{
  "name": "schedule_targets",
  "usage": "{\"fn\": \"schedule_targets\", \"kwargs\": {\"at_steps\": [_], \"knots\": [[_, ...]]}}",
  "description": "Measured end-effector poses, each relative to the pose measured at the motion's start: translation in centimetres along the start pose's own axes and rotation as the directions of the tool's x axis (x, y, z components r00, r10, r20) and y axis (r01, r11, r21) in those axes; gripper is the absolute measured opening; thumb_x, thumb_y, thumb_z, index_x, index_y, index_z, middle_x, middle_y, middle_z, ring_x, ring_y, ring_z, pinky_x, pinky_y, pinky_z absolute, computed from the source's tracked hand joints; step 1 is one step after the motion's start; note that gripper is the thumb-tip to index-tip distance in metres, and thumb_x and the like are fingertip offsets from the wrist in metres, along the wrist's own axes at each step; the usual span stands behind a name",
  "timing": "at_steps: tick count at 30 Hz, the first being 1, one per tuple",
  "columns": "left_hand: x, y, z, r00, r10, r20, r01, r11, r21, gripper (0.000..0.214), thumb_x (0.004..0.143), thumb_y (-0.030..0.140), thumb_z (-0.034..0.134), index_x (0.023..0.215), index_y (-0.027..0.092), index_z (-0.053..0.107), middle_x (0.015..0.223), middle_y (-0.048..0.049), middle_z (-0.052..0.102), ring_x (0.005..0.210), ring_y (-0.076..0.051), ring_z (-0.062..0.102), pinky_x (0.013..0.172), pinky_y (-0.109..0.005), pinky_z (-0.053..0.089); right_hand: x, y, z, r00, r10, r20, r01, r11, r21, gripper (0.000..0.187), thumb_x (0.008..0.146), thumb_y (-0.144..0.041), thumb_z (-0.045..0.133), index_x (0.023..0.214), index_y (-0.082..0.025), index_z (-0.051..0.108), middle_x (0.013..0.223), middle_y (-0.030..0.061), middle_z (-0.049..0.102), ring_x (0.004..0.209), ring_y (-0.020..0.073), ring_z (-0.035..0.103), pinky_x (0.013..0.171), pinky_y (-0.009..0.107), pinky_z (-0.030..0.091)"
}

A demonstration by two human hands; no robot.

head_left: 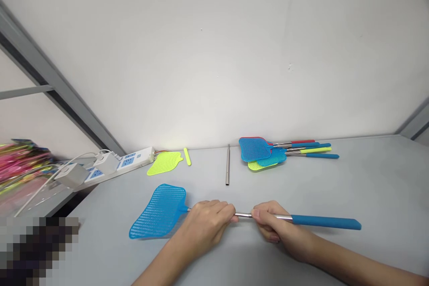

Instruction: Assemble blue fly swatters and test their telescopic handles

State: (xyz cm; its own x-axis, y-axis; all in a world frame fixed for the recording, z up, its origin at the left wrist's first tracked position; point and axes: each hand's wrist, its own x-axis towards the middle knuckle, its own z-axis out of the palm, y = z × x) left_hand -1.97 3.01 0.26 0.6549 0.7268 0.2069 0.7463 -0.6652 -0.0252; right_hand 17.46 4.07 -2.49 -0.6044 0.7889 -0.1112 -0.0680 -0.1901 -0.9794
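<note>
A blue fly swatter (159,212) with a perforated head lies across my two hands, its head to the left and its blue grip to the right. My left hand (209,221) is closed round the metal rod near the head. Further along the rod, my right hand (275,221) grips the metal just before the blue handle. A short stretch of bare rod shows between the hands. Behind them a loose metal tube (228,165) lies on the table. Farther left are a loose yellow-green swatter head (165,163) and a yellow-green handle sleeve (187,157).
Several swatters in blue, yellow-green and red (256,149) are piled by the wall at the back right. A white power strip (125,164) with plugged-in adapters stands at the left edge. Beyond it are colourful packages (23,170). The lower left corner is pixelated.
</note>
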Motion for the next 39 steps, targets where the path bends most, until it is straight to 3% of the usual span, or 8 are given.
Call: {"fn": "schedule_targets", "kwargs": {"at_steps": [9,26,39], "knots": [[0.1,-1.5,-0.1,1.0,-0.014,-0.003,0.014,0.999,0.041,0.023,0.086,0.024,0.029,0.07,0.019,0.044,0.059,0.0027,0.051,0.053,-0.01,0.045,0.05,-0.021,0.03,0.8,-0.4,-0.7,1.0,-0.008,0.021,0.005,0.987,0.159,0.037,0.079,-0.03,0.044,0.048,-0.018,0.025,0.043,-0.0083,0.016,0.038,0.0047,0.014,0.039,0.024,0.009],[-0.4,-4.0,-0.8,0.996,-0.083,-0.023,0.083,0.997,-0.01,0.026,0.086,0.023,0.029,0.069,0.019,0.048,0.058,0.0025,0.051,0.054,-0.01,0.045,0.052,-0.021,0.03,1.2,-0.9,-1.8,0.999,0.0,-0.038,0.007,0.982,0.189,0.039,0.077,-0.03,0.047,0.05,-0.018,0.021,0.046,-0.0078,0.016,0.04,0.0047,0.013,0.041,0.025,0.009],[-0.1,-3.2,-1.1,0.981,-0.181,-0.076,0.182,0.983,0.0,0.028,0.086,0.031,0.03,0.072,0.019,0.052,0.063,0.0008,0.054,0.058,-0.012,0.043,0.053,-0.024,0.028,1.3,-0.4,-2.2,1.0,0.006,-0.004,-0.005,0.961,0.275,0.039,0.079,-0.035,0.045,0.05,-0.018,0.026,0.043,-0.0073,0.021,0.039,0.0055,0.022,0.043,0.024,0.015]]}}
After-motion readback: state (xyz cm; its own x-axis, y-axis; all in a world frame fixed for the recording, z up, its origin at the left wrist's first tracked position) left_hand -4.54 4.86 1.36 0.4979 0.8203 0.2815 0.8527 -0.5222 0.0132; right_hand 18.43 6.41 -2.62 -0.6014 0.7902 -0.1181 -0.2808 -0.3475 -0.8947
